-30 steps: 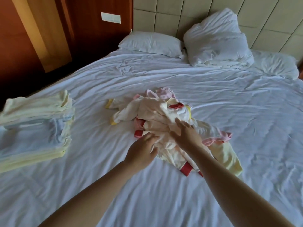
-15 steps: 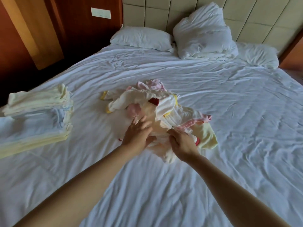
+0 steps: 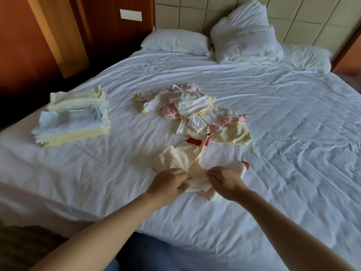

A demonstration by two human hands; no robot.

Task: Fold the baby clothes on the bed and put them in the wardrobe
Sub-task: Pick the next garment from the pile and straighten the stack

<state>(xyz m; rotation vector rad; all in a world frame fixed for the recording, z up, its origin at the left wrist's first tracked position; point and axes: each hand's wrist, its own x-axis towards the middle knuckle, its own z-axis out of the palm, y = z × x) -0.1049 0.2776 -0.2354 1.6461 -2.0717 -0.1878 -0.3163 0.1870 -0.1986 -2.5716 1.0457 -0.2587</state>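
Left hand (image 3: pixel 168 182) and right hand (image 3: pixel 224 179) pinch the cream garment (image 3: pixel 181 159), bunched between them.

Cream garment (image 3: pixel 181 159) w/ red cuffs; folded stack (image 3: pixel 76 122) yellow/blue; sheet (image 3: pixel 293 133) white

Bare sheet (image 3: pixel 293 153) lies right; folded stack (image 3: pixel 74 118) blocks left

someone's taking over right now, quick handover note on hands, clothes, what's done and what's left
Hands: left hand and right hand both pinch the near edge of a cream garment with red cuffs, crumpled on the bed.
Unfolded: a pile of clothes mid-bed, beyond the garment.
Done: a folded stack on the bed's left side.
To do: fold this garment and the pile, then carry everything to the wardrobe.
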